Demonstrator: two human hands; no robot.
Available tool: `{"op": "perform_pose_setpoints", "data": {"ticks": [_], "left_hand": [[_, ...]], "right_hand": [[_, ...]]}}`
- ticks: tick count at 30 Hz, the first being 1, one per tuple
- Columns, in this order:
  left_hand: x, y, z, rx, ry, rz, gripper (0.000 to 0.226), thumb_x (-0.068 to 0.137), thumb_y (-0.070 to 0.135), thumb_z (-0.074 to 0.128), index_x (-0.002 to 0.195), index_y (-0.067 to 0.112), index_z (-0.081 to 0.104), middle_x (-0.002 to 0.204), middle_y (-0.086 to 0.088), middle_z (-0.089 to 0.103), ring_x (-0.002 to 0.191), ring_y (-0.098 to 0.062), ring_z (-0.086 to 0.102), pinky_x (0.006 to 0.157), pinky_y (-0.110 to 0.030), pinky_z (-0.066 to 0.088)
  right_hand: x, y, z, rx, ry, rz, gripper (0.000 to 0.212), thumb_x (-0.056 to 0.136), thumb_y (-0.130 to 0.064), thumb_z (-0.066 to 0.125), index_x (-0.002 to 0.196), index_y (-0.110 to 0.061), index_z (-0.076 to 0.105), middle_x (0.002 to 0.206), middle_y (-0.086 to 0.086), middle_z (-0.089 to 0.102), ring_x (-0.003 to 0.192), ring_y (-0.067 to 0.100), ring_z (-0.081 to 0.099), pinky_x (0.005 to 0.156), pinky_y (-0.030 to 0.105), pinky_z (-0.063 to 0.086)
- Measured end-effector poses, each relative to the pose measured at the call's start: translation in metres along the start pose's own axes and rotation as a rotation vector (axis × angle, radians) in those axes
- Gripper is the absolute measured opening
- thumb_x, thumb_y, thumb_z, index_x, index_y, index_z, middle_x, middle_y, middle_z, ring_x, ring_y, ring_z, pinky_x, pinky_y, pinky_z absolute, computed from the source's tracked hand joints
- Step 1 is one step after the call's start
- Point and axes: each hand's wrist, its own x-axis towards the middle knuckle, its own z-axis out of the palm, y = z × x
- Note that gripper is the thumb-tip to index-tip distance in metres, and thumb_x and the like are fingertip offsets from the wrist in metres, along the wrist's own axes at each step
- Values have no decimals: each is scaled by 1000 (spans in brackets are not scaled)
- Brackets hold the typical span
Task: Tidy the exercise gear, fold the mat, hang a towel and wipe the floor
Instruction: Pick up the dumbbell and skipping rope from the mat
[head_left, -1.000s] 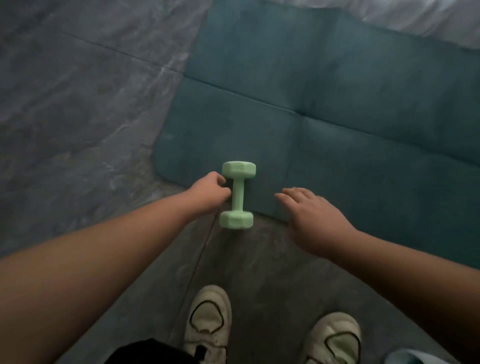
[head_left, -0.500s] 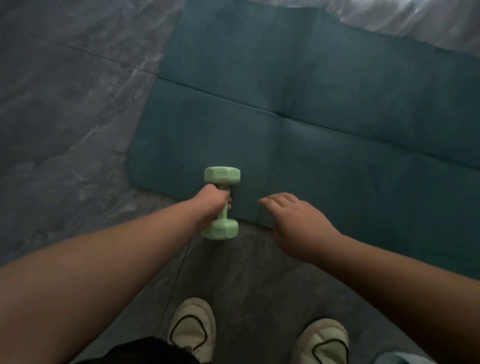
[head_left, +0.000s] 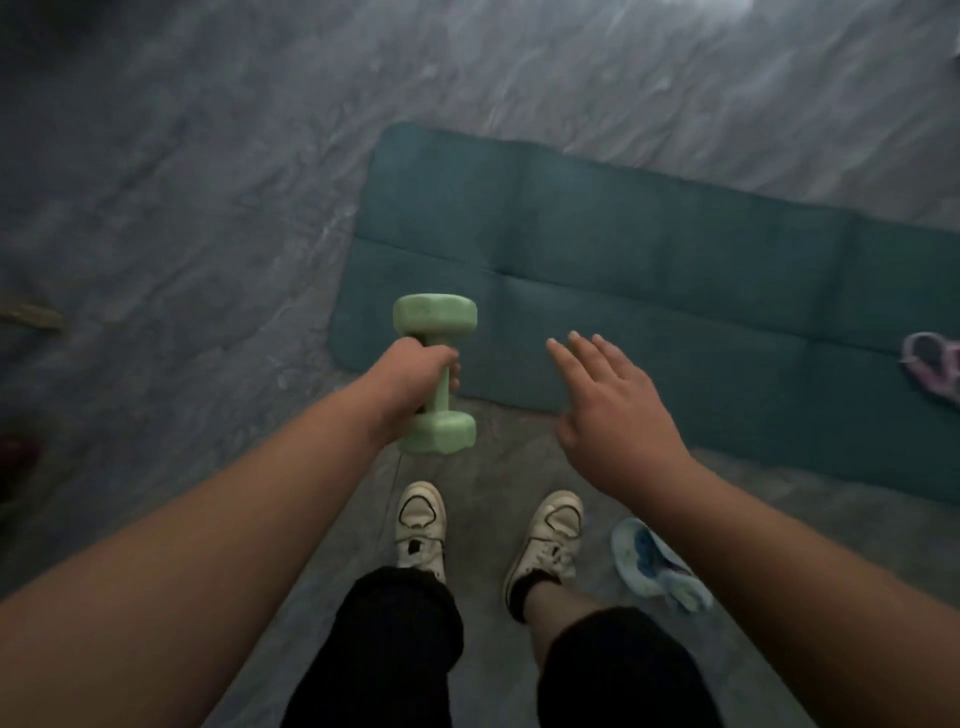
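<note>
Lifted off the floor since the earlier frame, the green dumbbell (head_left: 435, 374) hangs in the left hand (head_left: 410, 376), fingers wrapped round its handle. Right hand (head_left: 615, 421) hovers over the teal mat (head_left: 675, 291), fingers spread, holding nothing.

Your left hand (head_left: 415, 376) grips the green dumbbell (head_left: 435, 373) by its bar, above the mat's (head_left: 649, 291) near corner. Your right hand (head_left: 613, 415) hovers beside it, fingers spread. A blue cloth (head_left: 654, 566) lies by your right shoe (head_left: 550, 535).
</note>
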Motion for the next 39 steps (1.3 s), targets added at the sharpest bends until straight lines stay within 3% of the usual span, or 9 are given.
{"op": "perform_pose_setpoints", "data": {"ticks": [5, 9, 13, 16, 20, 22, 26, 32, 39], "left_hand": [[-190, 114, 0, 188, -61, 92, 7, 85, 0, 54, 80, 4, 56, 66, -13, 58, 54, -21, 57, 59, -29, 44], [-298, 169, 30, 279, -210, 204, 13, 88, -2, 52, 78, 5, 57, 68, -12, 56, 56, -21, 55, 56, -28, 45], [-360, 187, 80, 337, -376, 292, 8, 89, 1, 57, 83, 5, 61, 75, -12, 61, 64, -22, 61, 68, -33, 49], [-397, 182, 124, 402, -409, 342, 8, 75, 7, 62, 82, 4, 64, 73, -13, 64, 69, -26, 62, 71, -36, 50], [-430, 151, 192, 366, -442, 347, 8, 81, -2, 58, 80, 4, 64, 74, -16, 61, 68, -27, 58, 67, -34, 47], [-445, 130, 234, 284, -473, 291, 10, 86, -4, 57, 82, 3, 63, 74, -15, 61, 67, -27, 59, 67, -36, 48], [-475, 90, 332, 197, -542, 169, 8, 94, 0, 56, 89, 2, 62, 78, -14, 63, 72, -27, 65, 67, -36, 53], [-520, 57, 465, 85, -559, 93, 8, 97, 2, 52, 92, -1, 58, 80, -16, 61, 72, -28, 64, 59, -36, 57], [-535, 67, 547, 52, -549, 1, 13, 97, 6, 48, 100, -3, 56, 89, -20, 62, 79, -31, 65, 64, -40, 56]], "right_hand": [[-137, -44, -165, 66, 164, 128, 70, 88, -35, 39, 155, -22, 26, 161, 8, 27, 150, 28, 20, 118, 48, 25], [-231, -69, -231, 149, 314, 221, 68, 88, -37, 42, 154, -21, 30, 160, 8, 30, 149, 27, 21, 119, 46, 24], [-294, -78, -234, 298, 444, 318, 65, 88, -31, 48, 150, -15, 37, 158, 10, 34, 147, 28, 27, 120, 44, 24], [-340, -70, -227, 532, 539, 415, 59, 89, -25, 53, 145, -10, 44, 151, 13, 43, 139, 28, 38, 118, 36, 26], [-400, -41, -213, 1096, 495, 589, 80, 77, -66, 45, 142, -19, 44, 136, 6, 56, 121, 21, 56, 106, 44, 44], [-430, -12, -201, 1231, 504, 609, 85, 69, -73, 46, 139, -23, 45, 127, 6, 60, 111, 19, 62, 99, 48, 49], [-501, 62, -185, 1264, 514, 636, 72, 77, -70, 49, 136, -29, 46, 125, 2, 60, 109, 15, 61, 97, 44, 50], [-591, 173, -184, 1247, 558, 598, 61, 87, -45, 68, 139, -25, 43, 120, -2, 58, 108, 15, 62, 95, 36, 52], [-623, 255, -208, 1243, 605, 563, 37, 89, -28, 70, 119, -32, 48, 103, -9, 61, 90, 0, 61, 81, 20, 52]]}}
